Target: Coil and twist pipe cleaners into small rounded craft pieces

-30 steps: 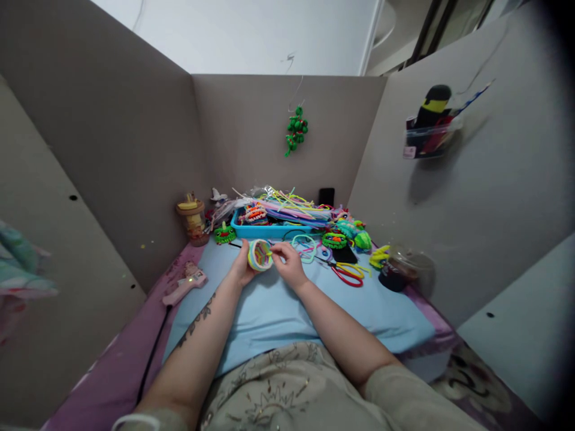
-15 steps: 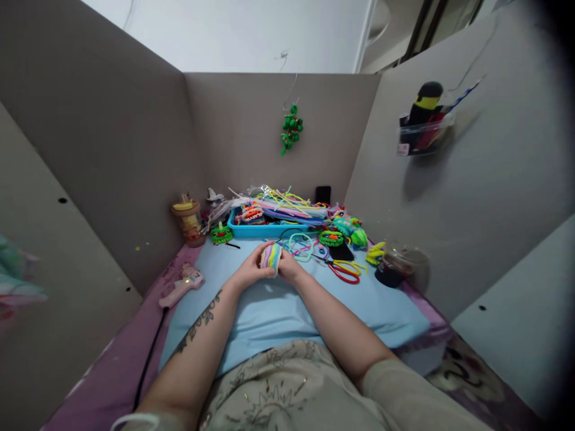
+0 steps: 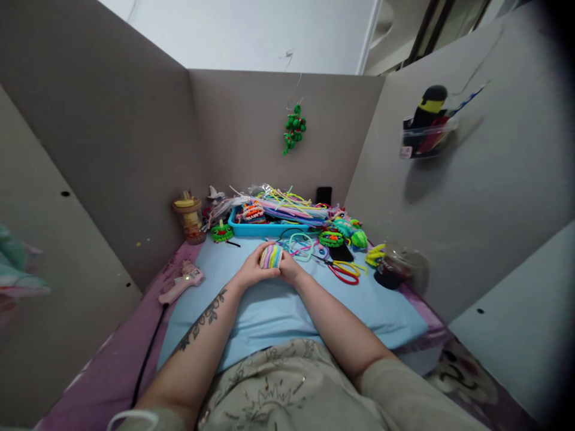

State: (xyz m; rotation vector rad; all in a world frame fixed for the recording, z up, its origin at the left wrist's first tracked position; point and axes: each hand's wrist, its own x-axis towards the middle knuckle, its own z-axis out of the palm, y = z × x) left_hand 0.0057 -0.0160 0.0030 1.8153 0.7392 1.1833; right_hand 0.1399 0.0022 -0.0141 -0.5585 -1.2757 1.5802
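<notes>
Holding a striped pipe-cleaner coil (image 3: 271,256) between both hands, low over the blue pad (image 3: 287,305): left hand (image 3: 252,270) cupped round its near-left side, fingers closed on it; right hand (image 3: 291,270) pressed to its right side, fingers curled against it, so each grip is shut on the coil. Coil looks wound tight in several colour bands and mostly formed; judging by that, winding seems largely done and shaping or fixing the end is likely what's left, though the loose end can't be seen. Counts: one coil in hand, two hands. Just beyond the hands, one loose teal loop (image 3: 302,245) and one red-handled pair of scissors (image 3: 345,273) lie on the pad. Further back, one teal tray (image 3: 265,228) heaped with pipe cleaners, too many to count. Green finished pieces: one left of tray (image 3: 221,233), at least two on the right (image 3: 333,239), that cluster hard to separate. One pink glue gun (image 3: 183,284) left of the pad, one lidded cup (image 3: 189,218) by the left wall, one dark cup (image 3: 395,269) at right. One green ornament (image 3: 294,127) hangs on the back wall.
</notes>
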